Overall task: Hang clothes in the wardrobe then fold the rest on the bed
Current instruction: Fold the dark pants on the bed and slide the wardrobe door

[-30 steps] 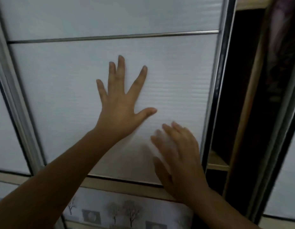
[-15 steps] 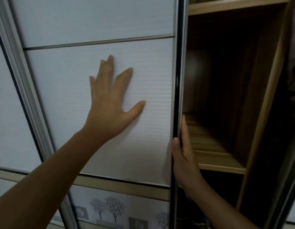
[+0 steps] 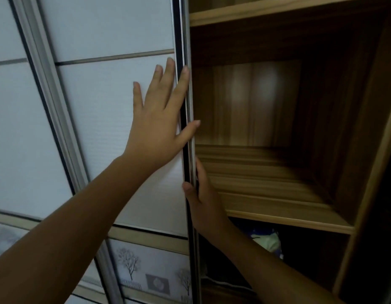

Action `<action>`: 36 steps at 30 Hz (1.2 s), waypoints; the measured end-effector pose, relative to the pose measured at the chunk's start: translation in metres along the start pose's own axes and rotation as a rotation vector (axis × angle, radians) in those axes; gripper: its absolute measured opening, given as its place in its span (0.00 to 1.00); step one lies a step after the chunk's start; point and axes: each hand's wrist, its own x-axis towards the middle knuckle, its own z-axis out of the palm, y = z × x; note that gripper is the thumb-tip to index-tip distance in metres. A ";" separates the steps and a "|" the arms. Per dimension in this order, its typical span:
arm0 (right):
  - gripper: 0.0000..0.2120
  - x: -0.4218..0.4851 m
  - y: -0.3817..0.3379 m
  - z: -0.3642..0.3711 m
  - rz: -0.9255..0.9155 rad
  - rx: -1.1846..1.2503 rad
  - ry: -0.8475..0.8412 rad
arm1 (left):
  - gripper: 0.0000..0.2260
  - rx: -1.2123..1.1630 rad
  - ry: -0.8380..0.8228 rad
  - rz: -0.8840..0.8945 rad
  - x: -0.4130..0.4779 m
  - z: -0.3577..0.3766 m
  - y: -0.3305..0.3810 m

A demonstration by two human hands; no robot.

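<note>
The wardrobe's white sliding door stands partly slid to the left, its metal edge running down the middle of the view. My left hand presses flat on the panel with straight fingers, its forefinger and thumb reaching over the edge. Lower down, my right hand holds the door's edge, thumb in front and fingers behind it. To the right, the open wardrobe shows a bare wooden shelf. No hanger or garment is in either hand.
Below the shelf, a dark compartment holds a blue and pale green bundle of fabric. Another white door panel overlaps on the left. A strip with a tree pattern runs across the door's lower part. A wooden upright bounds the compartment on the right.
The door has slid left, opening up the wooden compartment. My right hand went from the panel to the door's edge; my left hand now lies nearer that edge.
</note>
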 end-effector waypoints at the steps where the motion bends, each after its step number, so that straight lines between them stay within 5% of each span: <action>1: 0.29 0.002 -0.001 0.005 0.011 -0.011 -0.016 | 0.37 -0.003 -0.011 -0.004 -0.002 -0.001 -0.006; 11: 0.29 0.028 -0.014 0.063 0.062 -0.099 -0.074 | 0.38 -0.070 -0.083 -0.061 -0.019 -0.011 -0.069; 19: 0.34 0.048 -0.012 0.105 -0.022 -0.416 -0.078 | 0.38 -0.063 -0.126 -0.103 -0.027 -0.019 -0.105; 25: 0.33 0.056 -0.020 0.115 0.007 -0.478 -0.226 | 0.40 -0.039 -0.133 -0.144 -0.031 -0.020 -0.117; 32: 0.43 0.062 -0.030 0.126 0.023 -0.487 -0.313 | 0.39 0.133 -0.087 -0.199 -0.038 -0.023 -0.120; 36: 0.31 0.060 -0.027 0.100 -0.024 -0.498 -0.483 | 0.40 0.261 -0.139 -0.238 -0.044 -0.028 -0.120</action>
